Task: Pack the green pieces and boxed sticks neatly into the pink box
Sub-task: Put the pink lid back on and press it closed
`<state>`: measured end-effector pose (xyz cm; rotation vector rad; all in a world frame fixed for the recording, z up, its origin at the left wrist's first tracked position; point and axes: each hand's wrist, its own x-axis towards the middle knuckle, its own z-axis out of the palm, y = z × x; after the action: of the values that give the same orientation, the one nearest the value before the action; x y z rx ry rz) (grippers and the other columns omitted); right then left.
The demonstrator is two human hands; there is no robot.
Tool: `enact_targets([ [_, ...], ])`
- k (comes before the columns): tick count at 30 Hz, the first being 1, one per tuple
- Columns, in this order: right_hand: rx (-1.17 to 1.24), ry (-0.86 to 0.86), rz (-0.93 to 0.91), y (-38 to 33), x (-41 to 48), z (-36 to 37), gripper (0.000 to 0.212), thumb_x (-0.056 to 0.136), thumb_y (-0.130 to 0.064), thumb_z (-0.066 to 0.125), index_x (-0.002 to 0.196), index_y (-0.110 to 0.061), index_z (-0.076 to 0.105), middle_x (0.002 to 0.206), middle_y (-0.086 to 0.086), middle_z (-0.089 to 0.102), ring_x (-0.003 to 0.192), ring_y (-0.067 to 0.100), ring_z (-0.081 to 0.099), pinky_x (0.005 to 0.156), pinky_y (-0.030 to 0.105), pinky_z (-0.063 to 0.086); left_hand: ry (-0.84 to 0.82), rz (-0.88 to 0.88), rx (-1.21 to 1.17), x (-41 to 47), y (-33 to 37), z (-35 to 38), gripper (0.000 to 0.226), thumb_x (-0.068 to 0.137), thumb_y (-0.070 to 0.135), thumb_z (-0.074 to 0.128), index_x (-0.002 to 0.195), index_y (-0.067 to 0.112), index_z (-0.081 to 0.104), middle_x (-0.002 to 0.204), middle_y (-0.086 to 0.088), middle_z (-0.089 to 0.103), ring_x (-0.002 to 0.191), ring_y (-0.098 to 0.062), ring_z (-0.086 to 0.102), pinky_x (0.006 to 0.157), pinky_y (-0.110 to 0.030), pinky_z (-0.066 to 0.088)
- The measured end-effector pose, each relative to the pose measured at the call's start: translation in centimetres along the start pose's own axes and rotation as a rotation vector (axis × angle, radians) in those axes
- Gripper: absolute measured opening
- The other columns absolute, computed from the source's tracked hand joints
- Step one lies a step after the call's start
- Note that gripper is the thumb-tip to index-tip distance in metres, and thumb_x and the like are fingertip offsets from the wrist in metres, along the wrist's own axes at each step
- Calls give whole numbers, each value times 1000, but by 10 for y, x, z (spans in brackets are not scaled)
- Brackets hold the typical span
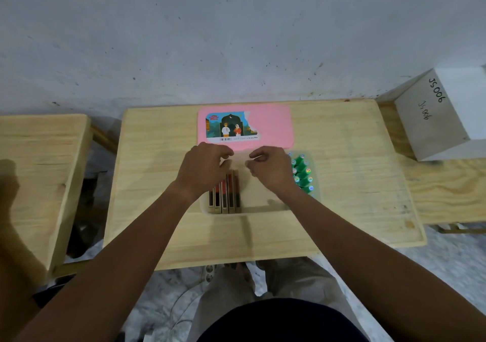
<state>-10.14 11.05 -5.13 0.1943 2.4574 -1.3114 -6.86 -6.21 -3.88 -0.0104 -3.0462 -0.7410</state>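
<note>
Head view: boxed sticks (224, 197) fill the box (249, 213) leftward, its floor bare rightward.

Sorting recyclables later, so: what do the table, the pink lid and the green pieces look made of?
Table: pale unfinished wood, grain lines showing. Pink lid: probably plastic, smooth matte, rounded corners, a printed sticker on it. Green pieces: likely glossy plastic, with highlights; too small to be sure.

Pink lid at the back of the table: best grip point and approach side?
Probably the short ends of the pink lid, from above: it lies flat on the table with both ends clear, while the left hand and right hand crowd its near long edge.
</note>
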Motion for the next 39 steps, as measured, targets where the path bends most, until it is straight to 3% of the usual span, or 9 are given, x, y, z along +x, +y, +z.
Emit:
enact_targets([
  [3, 40, 104, -35, -8, 20, -26, 8, 73, -19, 75, 78, -24, 73, 73, -1, 75, 73, 16, 73, 82, 37, 59, 124, -80, -142, 18, 3, -4, 20, 83, 25, 63, 99, 24, 76, 88, 9, 76, 76, -11, 70, 78, -33, 57],
  [6, 5, 168, -39, -16, 39, -50, 9, 74, -21, 73, 82, -23, 76, 77, -2, 75, 83, 16, 71, 85, 32, 55, 166, -274, -334, 45, -2, 1, 20, 80, 19, 66, 96, 19, 77, 92, 2, 77, 84, -13, 72, 87, -32, 56],
  [12, -118, 49, 48, -16, 80, -77, 26, 79, -26, 73, 104, -19, 73, 107, 3, 71, 105, 20, 64, 91, 27, 47, -8, -619, -292, 84, -15, 17, 46, 78, 24, 72, 123, 16, 67, 134, -6, 59, 123, -26, 55, 104, -34, 43],
  [18, -226, -112, 177, 2, 116, -82, 57, 80, -29, 69, 133, -18, 53, 126, 8, 60, 120, 25, 55, 97, 32, 46, -150, -853, -237, 104, -19, 31, 76, 74, 38, 71, 143, 20, 44, 142, -11, 45, 129, -33, 46, 105, -42, 41],
  [22, -253, -102, 225, 10, 131, -79, 67, 81, -31, 68, 141, -16, 43, 132, 16, 51, 119, 32, 55, 98, 37, 48, -121, -864, -221, 108, -20, 38, 75, 76, 37, 69, 143, 16, 42, 138, -15, 51, 126, -34, 49, 106, -42, 40],
  [27, -197, -55, 225, 10, 143, -78, 58, 87, -22, 61, 141, -8, 45, 140, 13, 53, 127, 31, 51, 100, 35, 43, 24, -866, -247, 110, -14, 38, 70, 80, 27, 70, 142, 10, 43, 136, -16, 54, 124, -34, 52, 102, -41, 43],
  [34, -90, -71, 301, 11, 150, -82, 28, 80, -7, 58, 104, -2, 71, 98, 11, 70, 93, 34, 68, 86, 47, 58, 124, -936, -318, 111, -14, 30, 63, 82, 18, 69, 140, 10, 46, 137, -15, 54, 124, -33, 54, 99, -36, 44],
  [37, 48, -90, 368, 12, 151, -86, 18, 79, -1, 57, 91, -6, 71, 96, 15, 72, 87, 36, 70, 82, 52, 59, 195, -940, -374, 110, -16, 25, 56, 83, 15, 68, 136, 11, 50, 134, -14, 57, 119, -31, 58, 92, -31, 45],
  [39, 115, -66, 331, 12, 150, -88, 25, 81, 0, 54, 98, -5, 72, 103, 16, 70, 96, 36, 67, 86, 53, 57, 209, -941, -416, 107, -17, 20, 58, 84, 18, 67, 138, 11, 49, 132, -14, 60, 118, -31, 59, 98, -37, 48],
])
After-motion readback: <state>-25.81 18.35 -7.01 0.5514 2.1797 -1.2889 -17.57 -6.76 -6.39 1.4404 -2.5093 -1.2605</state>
